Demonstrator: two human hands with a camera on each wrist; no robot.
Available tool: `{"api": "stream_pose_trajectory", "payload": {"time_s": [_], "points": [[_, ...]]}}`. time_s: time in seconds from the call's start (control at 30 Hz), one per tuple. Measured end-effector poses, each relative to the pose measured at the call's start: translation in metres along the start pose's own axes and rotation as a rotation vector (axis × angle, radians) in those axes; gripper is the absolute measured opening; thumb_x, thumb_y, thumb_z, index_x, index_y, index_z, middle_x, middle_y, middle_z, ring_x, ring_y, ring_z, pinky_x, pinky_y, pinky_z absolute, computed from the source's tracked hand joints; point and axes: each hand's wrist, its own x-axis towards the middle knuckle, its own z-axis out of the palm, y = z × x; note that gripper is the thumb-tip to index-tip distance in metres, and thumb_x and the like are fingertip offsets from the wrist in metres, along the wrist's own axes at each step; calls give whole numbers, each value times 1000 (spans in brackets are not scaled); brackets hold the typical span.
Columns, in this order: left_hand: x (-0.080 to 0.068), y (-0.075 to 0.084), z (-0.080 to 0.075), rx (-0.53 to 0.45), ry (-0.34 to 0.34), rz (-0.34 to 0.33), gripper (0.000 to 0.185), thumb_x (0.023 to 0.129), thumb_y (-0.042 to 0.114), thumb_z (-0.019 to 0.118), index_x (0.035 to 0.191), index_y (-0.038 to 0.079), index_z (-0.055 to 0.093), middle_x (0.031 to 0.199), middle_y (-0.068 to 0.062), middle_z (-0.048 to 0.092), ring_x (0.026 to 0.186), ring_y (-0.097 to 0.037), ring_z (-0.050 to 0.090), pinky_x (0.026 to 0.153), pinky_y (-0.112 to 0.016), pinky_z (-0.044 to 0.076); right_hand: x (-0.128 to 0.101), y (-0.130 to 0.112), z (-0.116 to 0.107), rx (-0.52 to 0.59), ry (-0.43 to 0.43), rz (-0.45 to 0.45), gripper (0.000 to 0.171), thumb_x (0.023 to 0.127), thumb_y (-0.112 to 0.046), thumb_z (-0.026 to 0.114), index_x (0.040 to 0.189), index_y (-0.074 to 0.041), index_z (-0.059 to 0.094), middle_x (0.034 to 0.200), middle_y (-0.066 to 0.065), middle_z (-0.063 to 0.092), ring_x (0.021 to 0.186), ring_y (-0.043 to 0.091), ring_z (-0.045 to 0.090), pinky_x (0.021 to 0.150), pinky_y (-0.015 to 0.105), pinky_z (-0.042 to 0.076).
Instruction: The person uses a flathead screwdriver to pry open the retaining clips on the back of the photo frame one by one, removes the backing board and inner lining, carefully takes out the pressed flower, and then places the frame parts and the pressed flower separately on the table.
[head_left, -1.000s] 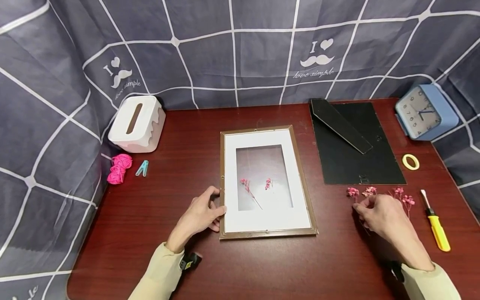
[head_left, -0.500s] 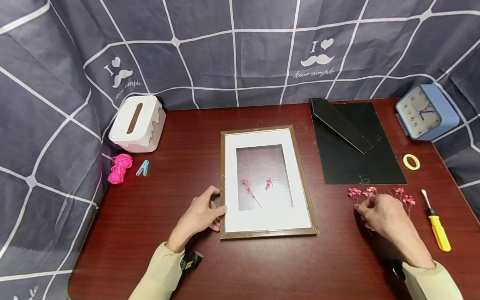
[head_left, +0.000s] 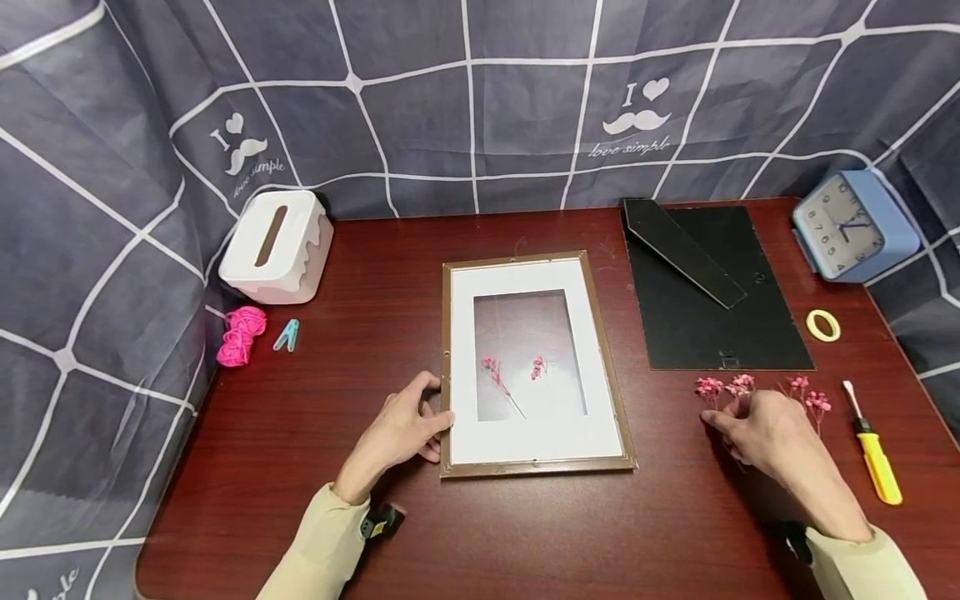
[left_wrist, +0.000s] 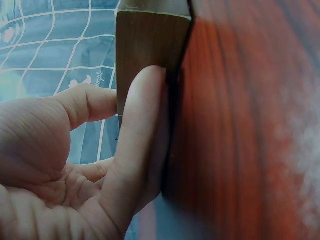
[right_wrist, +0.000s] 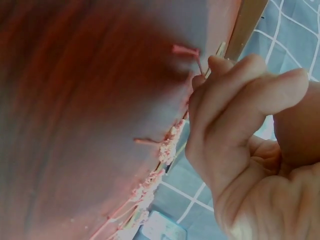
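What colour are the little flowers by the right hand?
Pink; the flowers show best in the head view.

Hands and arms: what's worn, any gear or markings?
Both hands are bare: no gloves, rings or markings visible on the left hand or right hand. Each forearm has a loose pale cream sleeve, ending at the wrist. A small black device is strapped under the left wrist, and a similar black one shows at the right cuff. No cables visible.

I see a dark red wooden table (head_left: 525, 533) carrying a picture frame (head_left: 611, 400), black backing board (head_left: 697, 325), pink sprigs (head_left: 738, 385), screwdriver (head_left: 873, 458), tape ring (head_left: 822, 325), clock (head_left: 851, 225), tissue box (head_left: 276, 246).
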Motion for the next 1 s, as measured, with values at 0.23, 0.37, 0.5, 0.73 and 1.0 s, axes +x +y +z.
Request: {"api": "stream_pose_trajectory", "payload": {"time_s": [0.23,0.37,0.5,0.73,1.0], "points": [[1,-1,-1,-7,0,3,48,100,8,73,144,5,55,80,-10,62,56,-16,72,54,-36,70,-4,-7,-6,-20,16,-8,37,104,-40,72,83,-9,72,56,-4,64,58,15,61,55,30,43],[1,0,0,-5,-1,7,48,100,9,73,144,5,55,79,-10,63,56,-16,72,54,-35,69,-9,-17,-7,-13,38,-37,36,104,-39,73,84,-9,74,58,-4,64,58,15,60,50,29,43],[0,0,0,-8,-2,10,49,100,9,73,145,5,54,80,-10,63,56,-16,72,54,-35,70,-13,-32,-6,-17,84,-105,32,102,-33,75,81,-10,75,58,-5,64,58,15,57,47,28,41],[-1,-2,-1,-14,2,11,49,100,9,73,145,5,55,80,-11,63,57,-16,72,54,-35,70,-17,-68,-4,-8,120,-202,25,100,-28,77,91,-5,75,59,-3,63,57,15,55,47,29,39],[1,-2,-2,-17,-3,13,49,101,10,74,145,5,55,79,-10,65,56,-16,72,53,-36,69,-13,-103,4,-14,118,-343,21,97,-23,82,94,-3,78,73,0,71,66,14,57,55,27,43]]}}
